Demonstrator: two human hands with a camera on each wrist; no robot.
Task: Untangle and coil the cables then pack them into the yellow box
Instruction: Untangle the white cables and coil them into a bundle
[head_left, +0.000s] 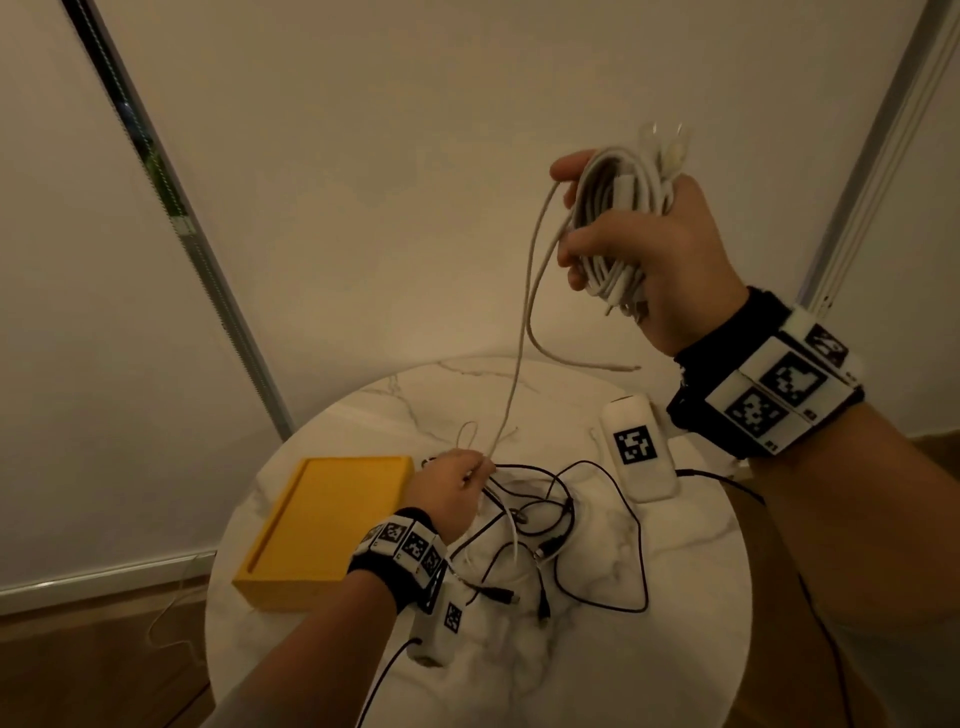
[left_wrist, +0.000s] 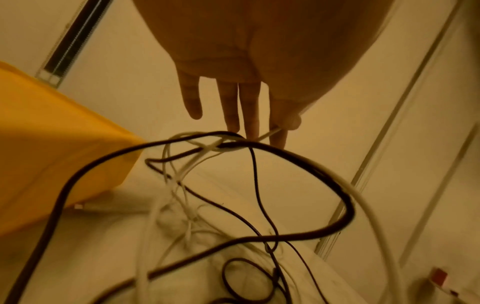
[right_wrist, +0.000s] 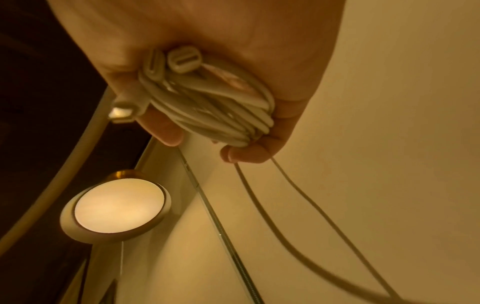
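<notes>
Right hand (head_left: 644, 244) gripping white coil (head_left: 608, 218), yellow box (head_left: 322, 525) empty

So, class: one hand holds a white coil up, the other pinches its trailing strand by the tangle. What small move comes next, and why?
Probably the left hand should slip the thin white cable strand free of the black cable tangle, since it still runs into it, before the right hand winds more onto the white cable coil.

dim warm light | round lamp (right_wrist: 118, 205) glows | wrist views blurred, amber

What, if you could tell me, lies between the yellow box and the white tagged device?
In the head view, the left hand and tangled black cables lie between the yellow box and white tagged device.
</notes>
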